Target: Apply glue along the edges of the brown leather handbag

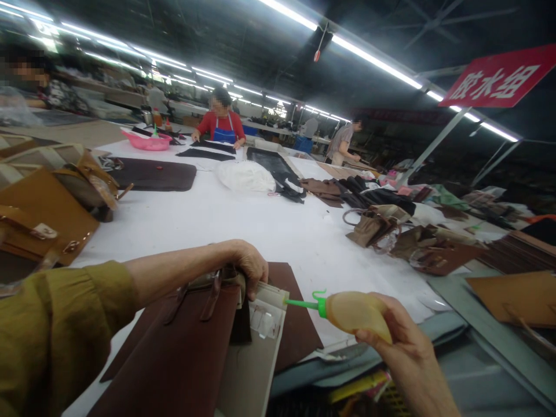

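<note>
Head view: I logged left hand (pixel 249 267) pressed closed on brown bag (pixel 182 341) edge, near table edge; right hand (pixel 402 341) gripped glue bottle (pixel 354 313), green nozzle at pale lining. Gluing step; steady squeeze needed.

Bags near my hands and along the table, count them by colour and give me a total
Dark brown bag under left hand: 1
Tan bags at far left: 2
Taupe bag on right: 1
Total: 4
Right hand holds a squeeze bottle.

Bare white table (pixel 260 226) lies open ahead; tan bags (pixel 47 202) crowd the left, brown bags (pixel 391 231) the right.
</note>
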Demonstrator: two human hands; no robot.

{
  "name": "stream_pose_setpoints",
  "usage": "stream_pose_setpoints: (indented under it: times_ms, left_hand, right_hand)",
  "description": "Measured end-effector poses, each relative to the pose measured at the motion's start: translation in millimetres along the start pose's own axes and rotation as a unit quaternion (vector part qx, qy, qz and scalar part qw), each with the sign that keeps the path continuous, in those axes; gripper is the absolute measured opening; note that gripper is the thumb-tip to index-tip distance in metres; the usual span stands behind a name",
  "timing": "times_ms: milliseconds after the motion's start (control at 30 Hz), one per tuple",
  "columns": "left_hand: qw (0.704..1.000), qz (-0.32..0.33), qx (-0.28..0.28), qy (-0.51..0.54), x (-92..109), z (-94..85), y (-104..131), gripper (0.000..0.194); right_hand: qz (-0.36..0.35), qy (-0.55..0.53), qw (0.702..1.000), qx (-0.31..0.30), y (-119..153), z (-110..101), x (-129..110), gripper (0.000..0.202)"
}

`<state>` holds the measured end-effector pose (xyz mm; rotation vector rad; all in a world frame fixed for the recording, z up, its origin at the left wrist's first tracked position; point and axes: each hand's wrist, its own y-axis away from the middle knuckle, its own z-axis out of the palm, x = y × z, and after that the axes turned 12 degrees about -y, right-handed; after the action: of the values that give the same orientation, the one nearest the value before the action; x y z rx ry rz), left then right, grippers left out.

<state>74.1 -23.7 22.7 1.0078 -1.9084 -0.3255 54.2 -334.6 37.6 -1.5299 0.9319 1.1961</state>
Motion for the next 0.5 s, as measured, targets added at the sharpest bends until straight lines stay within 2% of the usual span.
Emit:
stream_pose_setpoints:
  times_ms: [67, 167, 400, 500]
  left_hand:
    - [0.997, -0.036, -0.063, 0.029, 0, -0.4, 0, 0.024]
    - [0.993, -0.058, -0.09, 0.046, 3, -1.0, 0, 0.026]
    - [0.993, -0.075, -0.077, 0.057, 11, -0.6, 2, 0.019]
    - [0.993, -0.081, -0.07, 0.054, 11, -0.3, 2, 0.019]
  right_hand:
    - [0.008, 0.008, 1.0, -0.015, 4, -5, 5, 0.04]
    - [0.005, 0.011, 1.0, -0.016, 7, -12, 10, 0.04]
    - [-0.019, -0.007, 0.999, 0.03, 5, -9, 11, 0.042]
    - [0.018, -0.02, 0.999, 0.024, 13, -5, 13, 0.042]
